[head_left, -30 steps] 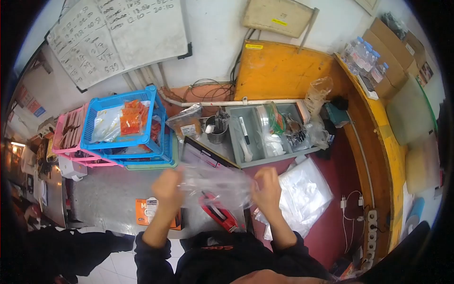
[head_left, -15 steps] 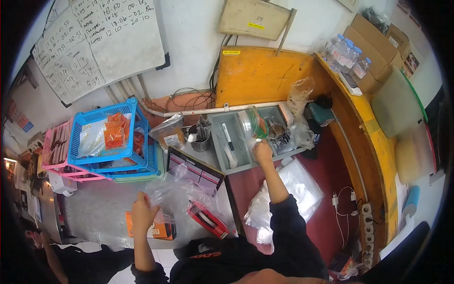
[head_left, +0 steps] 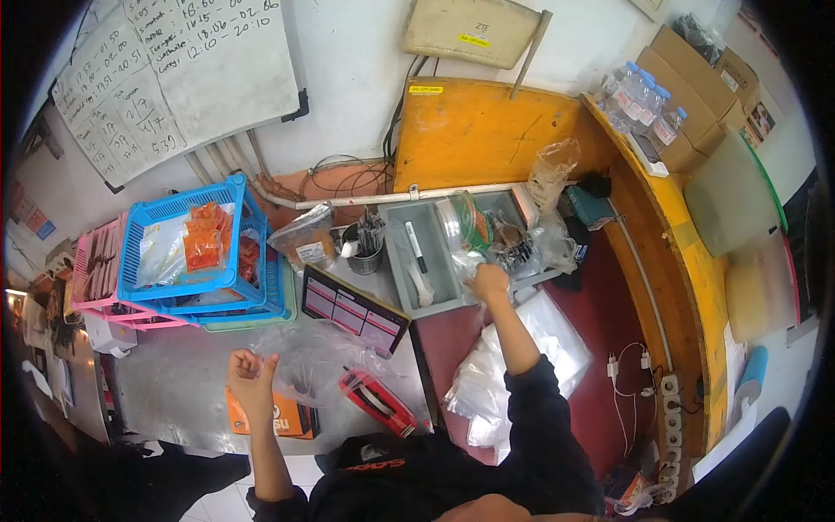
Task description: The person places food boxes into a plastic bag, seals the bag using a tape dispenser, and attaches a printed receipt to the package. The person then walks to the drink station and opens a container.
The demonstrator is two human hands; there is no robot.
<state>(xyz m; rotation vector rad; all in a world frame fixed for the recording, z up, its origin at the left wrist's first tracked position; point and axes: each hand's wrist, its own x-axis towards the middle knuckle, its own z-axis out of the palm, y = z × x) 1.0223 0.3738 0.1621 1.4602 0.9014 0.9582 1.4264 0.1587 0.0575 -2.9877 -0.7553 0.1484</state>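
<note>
My left hand [head_left: 251, 378] is above the metal counter, thumb raised and apart from the half-curled fingers; I see nothing between them. Beside and behind it a crumpled clear plastic bag [head_left: 317, 355] spreads towards a red-and-black tape-dispenser-like tool [head_left: 379, 401]. Under my left wrist lies an orange box [head_left: 294, 418]. At the front edge of the grey divided tray [head_left: 435, 306], my right hand [head_left: 490, 284] has its fingers curled closed by some clear plastic; what they hold is hidden. A marker [head_left: 416, 247] and a clear jar [head_left: 470, 223] lie in the tray.
A tablet [head_left: 355, 311] leans behind the bag. Stacked blue baskets [head_left: 180, 290] with orange packets stand left, near a metal cup of utensils [head_left: 364, 252]. Clear plastic sheets [head_left: 531, 357] lie below my right forearm. A power strip [head_left: 670, 426] runs along the right edge.
My left hand has shifted left and upward, its thumb now apart from the fingers. The clear bag has sunk flatter and spread left, uncovering more of the tablet. My right hand has turned slightly at the tray.
</note>
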